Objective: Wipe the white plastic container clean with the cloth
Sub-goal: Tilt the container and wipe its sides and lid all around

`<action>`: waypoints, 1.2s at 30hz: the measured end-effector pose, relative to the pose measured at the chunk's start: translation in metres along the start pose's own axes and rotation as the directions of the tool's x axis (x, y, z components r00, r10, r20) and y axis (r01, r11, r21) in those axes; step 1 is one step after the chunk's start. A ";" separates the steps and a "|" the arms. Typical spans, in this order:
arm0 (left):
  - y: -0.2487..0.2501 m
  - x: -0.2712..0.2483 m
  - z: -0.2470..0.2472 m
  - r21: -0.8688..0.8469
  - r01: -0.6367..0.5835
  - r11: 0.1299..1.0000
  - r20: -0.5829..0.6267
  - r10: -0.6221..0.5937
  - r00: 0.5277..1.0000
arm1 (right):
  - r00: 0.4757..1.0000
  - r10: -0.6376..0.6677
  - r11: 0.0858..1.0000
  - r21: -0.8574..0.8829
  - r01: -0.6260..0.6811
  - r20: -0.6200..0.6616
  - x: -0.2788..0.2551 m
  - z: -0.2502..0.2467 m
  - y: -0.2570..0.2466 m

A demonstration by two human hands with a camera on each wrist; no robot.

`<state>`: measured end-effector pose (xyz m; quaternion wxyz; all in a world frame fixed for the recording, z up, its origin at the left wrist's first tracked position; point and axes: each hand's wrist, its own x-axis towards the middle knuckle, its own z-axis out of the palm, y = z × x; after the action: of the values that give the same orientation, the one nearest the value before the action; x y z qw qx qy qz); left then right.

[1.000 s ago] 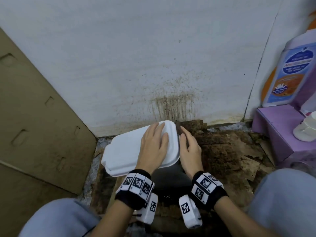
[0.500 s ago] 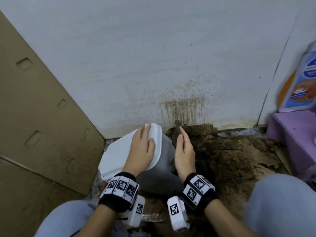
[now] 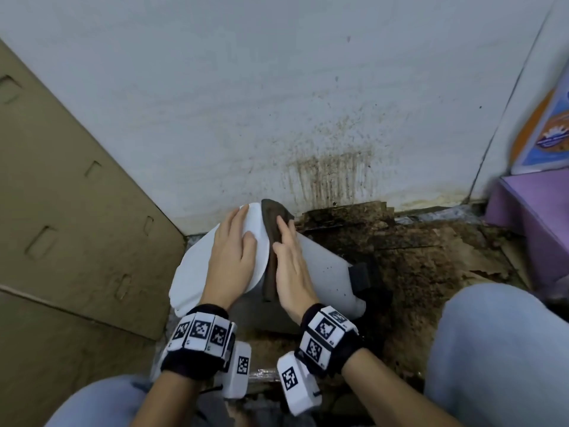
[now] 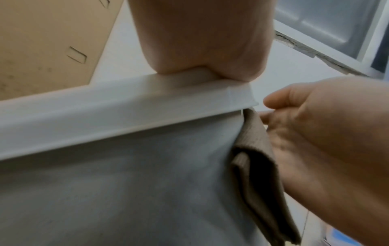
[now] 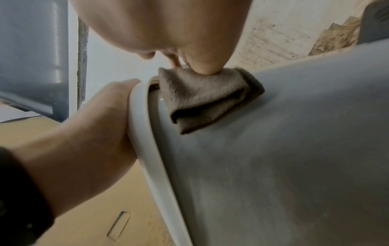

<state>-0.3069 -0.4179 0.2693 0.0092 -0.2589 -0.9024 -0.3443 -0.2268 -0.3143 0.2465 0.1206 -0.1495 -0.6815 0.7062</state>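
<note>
The white plastic container [image 3: 323, 266] lies tilted on the floor against the wall, its lid [image 3: 194, 269] turned to the left. My left hand [image 3: 234, 251] rests flat on the lid with straight fingers. My right hand [image 3: 289, 266] presses a folded brown cloth [image 3: 272, 220] onto the container's side wall, just under the lid rim. The left wrist view shows the cloth [image 4: 258, 166] squeezed between the right hand [image 4: 326, 133] and the wall of the container [image 4: 105, 191]. In the right wrist view the cloth [image 5: 202, 99] lies beside the rim on the container [image 5: 294, 149].
A stained white wall [image 3: 329, 174] stands close behind. Brown cardboard [image 3: 77, 226] leans at the left. The floor [image 3: 431, 257] to the right is dirty and flaking. A purple box [image 3: 535, 217] and a labelled bottle [image 3: 542, 134] stand at the far right. My knees frame the bottom.
The container has tipped further, its lid turning more to the left under the left hand. The right hand with the cloth has come onto the side wall beside the rim.
</note>
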 end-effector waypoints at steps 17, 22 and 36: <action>-0.017 -0.002 -0.013 0.004 -0.012 1.000 -0.019 0.012 1.000 | 0.937 -0.349 0.813 -0.493 0.309 0.013 0.016 0.007 0.058; -0.019 -0.004 -0.017 -0.042 -0.005 0.999 -0.032 0.003 0.999 | 0.954 -0.217 0.856 -0.511 0.084 -0.206 0.004 -0.027 0.118; -0.023 -0.007 -0.020 -0.049 0.030 0.998 -0.050 -0.033 0.998 | 0.940 -0.091 0.896 -0.439 -0.066 -0.328 -0.001 -0.021 0.123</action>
<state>-0.3149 -0.4480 0.2696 0.0201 -0.2360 -0.8972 -0.3727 -0.2144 -0.3007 0.1230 0.2037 -0.2881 -0.7940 0.4950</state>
